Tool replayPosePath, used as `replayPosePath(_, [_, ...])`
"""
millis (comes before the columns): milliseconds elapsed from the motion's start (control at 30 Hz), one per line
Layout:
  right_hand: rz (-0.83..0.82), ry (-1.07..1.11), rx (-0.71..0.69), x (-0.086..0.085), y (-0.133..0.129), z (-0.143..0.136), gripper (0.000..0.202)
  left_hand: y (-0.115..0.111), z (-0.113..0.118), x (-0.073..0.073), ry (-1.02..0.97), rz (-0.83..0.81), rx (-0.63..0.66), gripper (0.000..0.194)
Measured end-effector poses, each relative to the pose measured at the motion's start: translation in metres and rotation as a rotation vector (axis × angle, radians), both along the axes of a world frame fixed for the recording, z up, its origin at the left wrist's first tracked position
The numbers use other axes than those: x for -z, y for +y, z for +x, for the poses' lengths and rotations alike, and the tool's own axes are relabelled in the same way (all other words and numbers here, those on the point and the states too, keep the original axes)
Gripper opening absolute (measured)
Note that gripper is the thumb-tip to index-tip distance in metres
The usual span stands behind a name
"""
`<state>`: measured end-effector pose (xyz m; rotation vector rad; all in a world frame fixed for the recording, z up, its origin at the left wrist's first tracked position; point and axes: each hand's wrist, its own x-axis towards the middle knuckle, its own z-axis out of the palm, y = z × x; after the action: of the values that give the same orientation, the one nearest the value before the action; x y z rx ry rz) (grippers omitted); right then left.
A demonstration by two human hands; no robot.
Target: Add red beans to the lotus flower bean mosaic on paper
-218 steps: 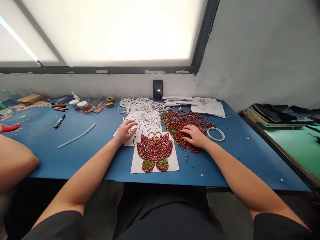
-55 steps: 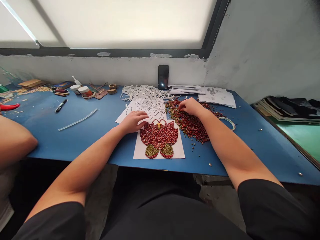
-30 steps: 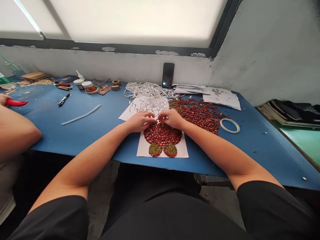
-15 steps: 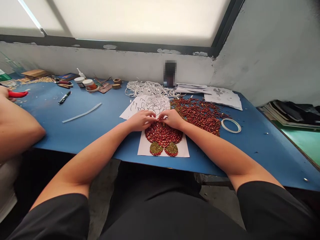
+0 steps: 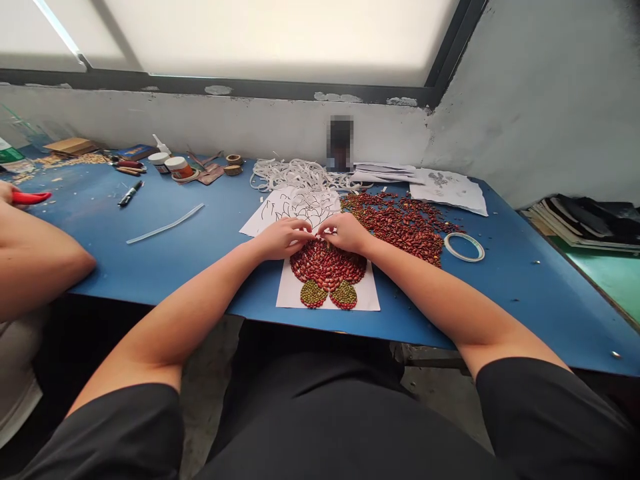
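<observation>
A sheet of white paper (image 5: 291, 297) lies in front of me at the table's edge. Red beans (image 5: 327, 267) cover a rounded shape on it, with two green-bean ovals (image 5: 313, 294) at the near end. Black line drawing (image 5: 300, 207) shows on the paper beyond my hands. My left hand (image 5: 286, 239) rests at the far left rim of the bean shape, its fingertips pinched. Opposite it, my right hand (image 5: 345, 233) is also pinched, the two sets of fingertips almost meeting. Whatever lies between the fingers is too small to make out.
Loose red and green beans (image 5: 400, 223) are heaped at the right, beside a tape roll (image 5: 464, 247). White paper strips (image 5: 295, 176) lie behind. A clear stick (image 5: 165, 224), a marker (image 5: 131, 193) and jars (image 5: 177, 167) are on the left, near another person's arm (image 5: 40, 253) and red-handled tool (image 5: 31, 198).
Both my hands stay at the top of the bean shape, with only slight finger movement. The view has shifted a little, and the other person's red tool has moved slightly left.
</observation>
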<state>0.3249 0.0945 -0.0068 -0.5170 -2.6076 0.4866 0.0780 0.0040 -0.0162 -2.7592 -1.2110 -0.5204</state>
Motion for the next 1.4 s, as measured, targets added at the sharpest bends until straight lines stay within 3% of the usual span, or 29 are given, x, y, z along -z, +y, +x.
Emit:
replayPosePath(333, [0.067, -0.052, -0.065, 0.003, 0.005, 0.005, 0.027, 0.0, 0.0, -0.001, 0.001, -0.016, 0.002, 0.036])
replayPosePath(700, [0.187, -0.115, -0.048, -0.007, -0.006, 0.005, 0.027, 0.001, 0.0, -0.001, -0.002, -0.002, 0.012, 0.036])
replayPosePath(967, [0.091, -0.047, -0.086, -0.01, 0.005, 0.006, 0.035, 0.0, 0.0, -0.001, -0.006, -0.005, 0.002, 0.035])
replayPosePath(1100, [0.089, 0.007, 0.185, -0.026, 0.048, 0.035, 0.04, -0.001, 0.0, -0.002, -0.005, -0.019, -0.001, 0.036])
replayPosePath(1233, [0.04, -0.196, 0.459, -0.038, 0.1, 0.093, 0.036, -0.002, 0.001, -0.005, -0.001, -0.033, 0.0, 0.035])
replayPosePath(1400, [-0.019, -0.38, 0.393, -0.034, 0.124, 0.138, 0.025, -0.003, 0.002, -0.007, -0.006, -0.035, -0.002, 0.035])
